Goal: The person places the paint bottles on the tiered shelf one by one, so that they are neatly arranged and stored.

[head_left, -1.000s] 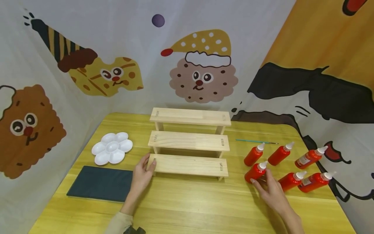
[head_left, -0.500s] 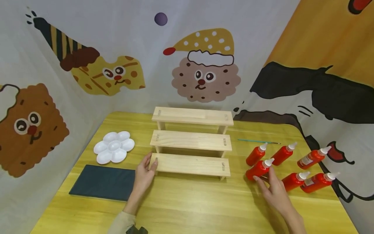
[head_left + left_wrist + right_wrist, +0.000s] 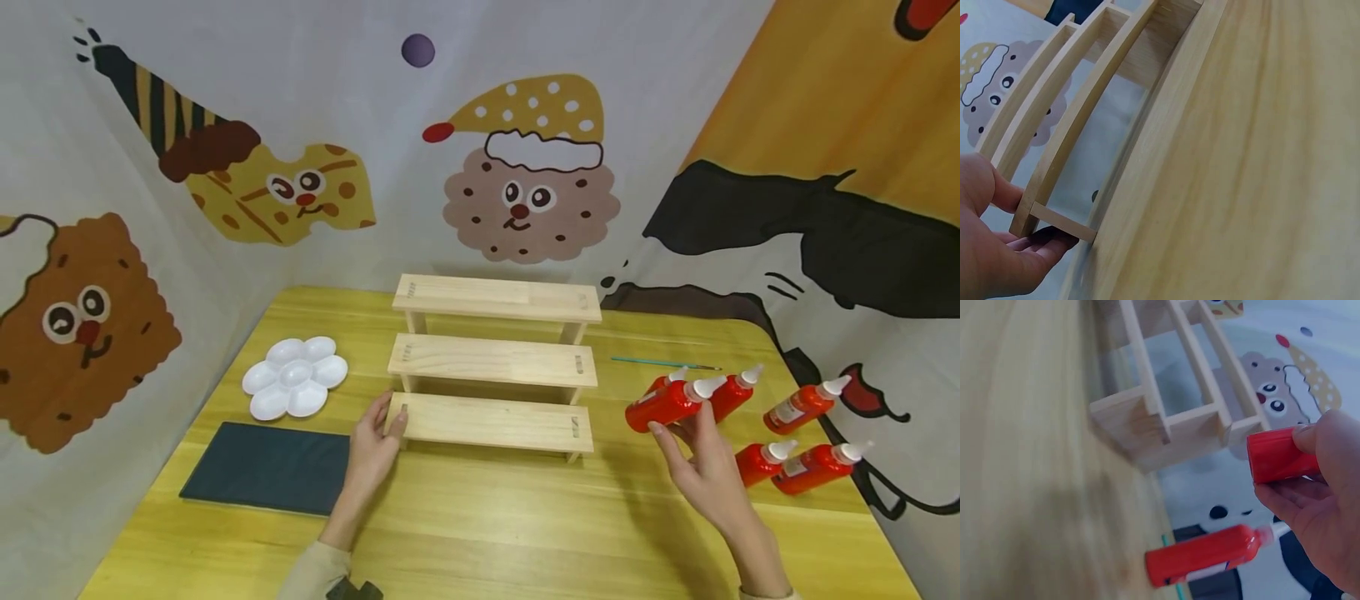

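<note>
A three-tier wooden step shelf (image 3: 491, 421) stands in the middle of the table. My left hand (image 3: 369, 458) holds the left end of its lowest step; in the left wrist view the thumb is over the board and the fingers lie beneath. My right hand (image 3: 705, 479) grips a red paint bottle (image 3: 660, 406) with a white nozzle, tilted and lifted above the table. In the right wrist view that hand has its thumb on one side of the bottle and its fingers on the other. A standing red bottle (image 3: 1204, 553) appears below it.
Several other red paint bottles (image 3: 797, 408) stand at the right. Behind them lies a thin turquoise paintbrush (image 3: 652, 362). At the left are a white flower-shaped palette (image 3: 296, 377) and a dark rectangular board (image 3: 266, 467). A printed cloth (image 3: 360, 83) hangs behind the table.
My right hand has raised the red paint bottle off the table and tilted it further, so it now partly covers the bottle behind. My left hand keeps its place on the shelf.
</note>
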`<action>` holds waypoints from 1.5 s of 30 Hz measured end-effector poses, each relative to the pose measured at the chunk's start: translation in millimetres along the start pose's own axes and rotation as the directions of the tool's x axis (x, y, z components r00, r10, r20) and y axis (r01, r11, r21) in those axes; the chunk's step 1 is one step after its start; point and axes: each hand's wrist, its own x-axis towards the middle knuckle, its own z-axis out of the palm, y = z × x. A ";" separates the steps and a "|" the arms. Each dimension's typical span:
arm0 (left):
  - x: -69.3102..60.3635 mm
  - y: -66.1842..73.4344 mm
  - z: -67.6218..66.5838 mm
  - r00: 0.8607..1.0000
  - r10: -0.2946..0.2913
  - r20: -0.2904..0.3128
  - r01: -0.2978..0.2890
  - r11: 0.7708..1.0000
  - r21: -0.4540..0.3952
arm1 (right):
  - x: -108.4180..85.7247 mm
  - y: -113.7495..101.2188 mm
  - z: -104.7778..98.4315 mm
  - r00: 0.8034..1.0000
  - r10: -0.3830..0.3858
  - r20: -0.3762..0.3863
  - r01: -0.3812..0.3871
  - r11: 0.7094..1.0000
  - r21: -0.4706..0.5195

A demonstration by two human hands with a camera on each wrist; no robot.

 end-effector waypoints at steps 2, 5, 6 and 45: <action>0.6 -0.4 0.5 1.000 0.006 0.001 -0.006 1.000 -0.006 | 6.1 -5.3 0.0 1.000 0.000 -0.002 0.000 1.000 0.009; 1.1 -0.3 1.0 1.000 0.013 -0.002 -0.013 1.000 -0.008 | 15.3 -12.4 0.8 0.999 -0.029 -0.016 0.029 0.999 0.016; 1.2 -0.4 1.2 1.000 0.014 -0.003 -0.014 1.000 -0.007 | 18.5 -14.7 1.3 0.999 -0.042 -0.020 0.043 0.999 0.017; 1.2 -1.9 0.8 1.000 -0.005 -0.010 0.005 1.000 -0.016 | 174.4 -86.2 94.2 0.978 -0.127 0.163 0.079 0.959 0.273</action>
